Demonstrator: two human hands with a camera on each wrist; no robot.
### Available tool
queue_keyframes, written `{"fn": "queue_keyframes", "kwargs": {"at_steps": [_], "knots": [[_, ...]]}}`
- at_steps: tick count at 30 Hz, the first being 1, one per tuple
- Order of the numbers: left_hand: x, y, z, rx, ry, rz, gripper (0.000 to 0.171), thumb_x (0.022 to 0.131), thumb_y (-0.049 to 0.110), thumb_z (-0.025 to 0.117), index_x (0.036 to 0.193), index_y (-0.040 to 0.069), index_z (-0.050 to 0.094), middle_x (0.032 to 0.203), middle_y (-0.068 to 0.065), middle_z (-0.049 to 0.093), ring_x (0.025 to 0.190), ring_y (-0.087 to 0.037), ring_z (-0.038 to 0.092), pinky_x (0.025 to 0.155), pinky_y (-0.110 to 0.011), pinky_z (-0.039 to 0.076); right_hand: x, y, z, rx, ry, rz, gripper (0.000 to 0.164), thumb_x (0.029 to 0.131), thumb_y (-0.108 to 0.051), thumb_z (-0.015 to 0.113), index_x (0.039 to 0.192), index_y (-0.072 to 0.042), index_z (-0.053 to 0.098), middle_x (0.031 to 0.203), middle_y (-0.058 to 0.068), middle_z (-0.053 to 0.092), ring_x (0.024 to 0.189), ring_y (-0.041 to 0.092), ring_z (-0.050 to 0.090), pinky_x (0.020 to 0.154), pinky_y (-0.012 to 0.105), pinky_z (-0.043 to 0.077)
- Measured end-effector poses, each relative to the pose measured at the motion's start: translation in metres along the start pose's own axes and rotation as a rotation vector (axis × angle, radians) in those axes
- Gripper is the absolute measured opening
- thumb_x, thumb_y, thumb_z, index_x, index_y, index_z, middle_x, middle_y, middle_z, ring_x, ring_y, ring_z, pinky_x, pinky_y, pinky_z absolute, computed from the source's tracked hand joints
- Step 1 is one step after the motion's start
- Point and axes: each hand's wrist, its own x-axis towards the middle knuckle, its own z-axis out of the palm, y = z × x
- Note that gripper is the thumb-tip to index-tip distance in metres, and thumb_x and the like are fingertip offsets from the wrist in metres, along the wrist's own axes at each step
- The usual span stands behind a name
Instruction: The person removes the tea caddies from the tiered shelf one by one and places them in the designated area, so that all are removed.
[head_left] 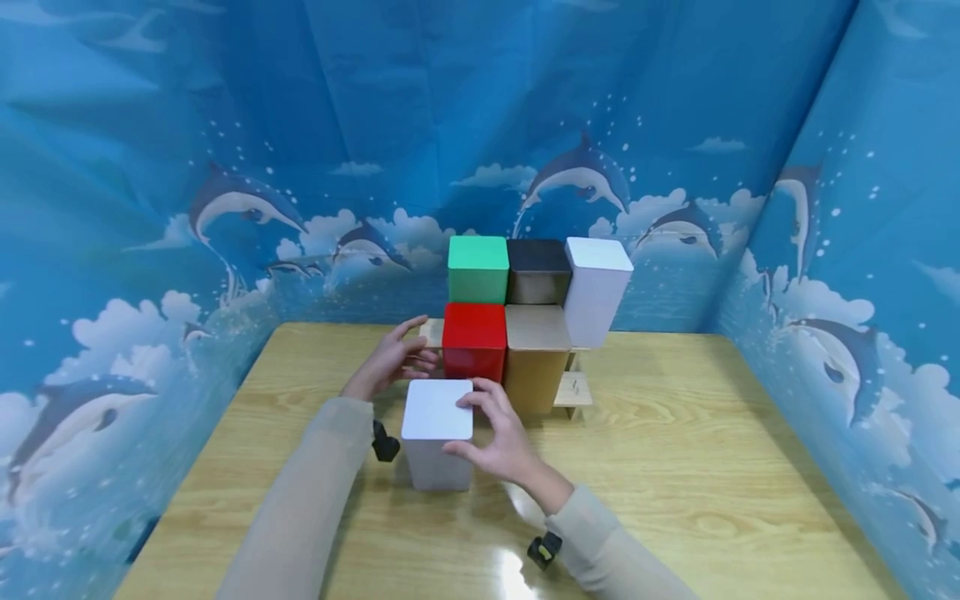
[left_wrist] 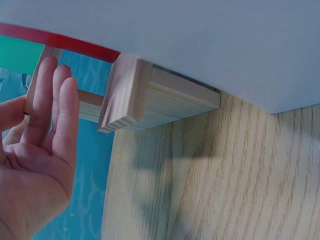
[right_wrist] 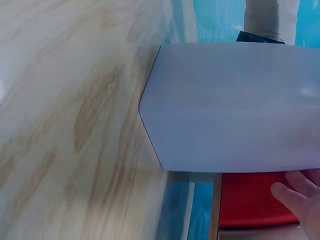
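A tall white box (head_left: 437, 410) with rounded corners stands upright at the front of the group. My right hand (head_left: 498, 437) holds it by the right side, thumb at the front and fingers along the top edge. To the left, my left hand (head_left: 397, 358) reaches the end of a wooden rack (head_left: 431, 332). In the left wrist view, several fingers are nearly straight, and one digit touches the wooden edge. Behind the white box, a red box (head_left: 474, 333) sits on the rack. In the right wrist view, the white box (right_wrist: 230, 107) covers much of the rack.
A brown box (head_left: 536, 358) stands right of the red one. Green (head_left: 478, 267), black (head_left: 538, 258) and second white (head_left: 597, 287) boxes form the back row. A small wooden step (head_left: 573, 389) juts out at right. Dolphin-print curtains (head_left: 480, 125) surround the wooden table (head_left: 712, 467).
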Motion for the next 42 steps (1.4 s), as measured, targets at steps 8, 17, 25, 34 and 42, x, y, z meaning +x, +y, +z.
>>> {"fn": "queue_keyframes", "kwargs": {"at_steps": [8,17,25,34,42], "knots": [[0.0,0.001,0.002,-0.015,-0.026,-0.009,0.05,0.1,0.023,0.045,0.146,0.031,0.028,0.093,-0.014,0.068,0.083,-0.027,0.067,0.08,-0.047,0.052,-0.003,-0.006,-0.016,-0.039,0.056,-0.163,0.045,0.074,-0.019,0.08,0.11,-0.003,0.059,0.125,0.022,0.048,0.112,0.037,0.049,0.094,0.044,0.044],[0.001,0.003,0.0,-0.031,-0.017,-0.014,0.049,0.1,0.021,0.044,0.146,0.031,0.029,0.086,-0.011,0.068,0.078,-0.023,0.067,0.074,-0.043,0.054,-0.003,-0.036,-0.036,-0.026,0.099,-0.194,0.032,0.072,0.008,0.071,0.102,0.004,0.059,0.113,0.025,0.053,0.098,0.041,0.054,0.079,0.037,0.053],[0.003,0.004,0.0,-0.048,-0.02,-0.048,0.05,0.1,0.023,0.043,0.147,0.032,0.028,0.086,-0.011,0.069,0.076,-0.023,0.067,0.073,-0.044,0.054,-0.008,-0.034,-0.046,-0.061,0.187,-0.231,0.028,0.071,0.014,0.068,0.097,0.007,0.06,0.105,0.023,0.058,0.091,0.039,0.057,0.077,0.026,0.052],[0.004,0.003,0.001,-0.048,-0.031,-0.042,0.051,0.099,0.025,0.046,0.146,0.033,0.028,0.087,-0.013,0.069,0.074,-0.022,0.067,0.072,-0.043,0.055,-0.007,-0.031,-0.063,-0.048,0.268,-0.265,0.027,0.068,0.021,0.064,0.092,0.009,0.06,0.098,0.026,0.058,0.082,0.035,0.058,0.066,0.039,0.054],[0.001,0.005,-0.001,-0.07,-0.085,-0.035,0.053,0.1,0.023,0.045,0.148,0.031,0.024,0.088,-0.013,0.069,0.075,-0.023,0.068,0.078,-0.048,0.052,-0.006,-0.025,-0.075,-0.024,0.326,-0.277,0.032,0.068,0.023,0.06,0.099,0.016,0.057,0.095,0.024,0.059,0.076,0.034,0.059,0.073,0.022,0.052]]}}
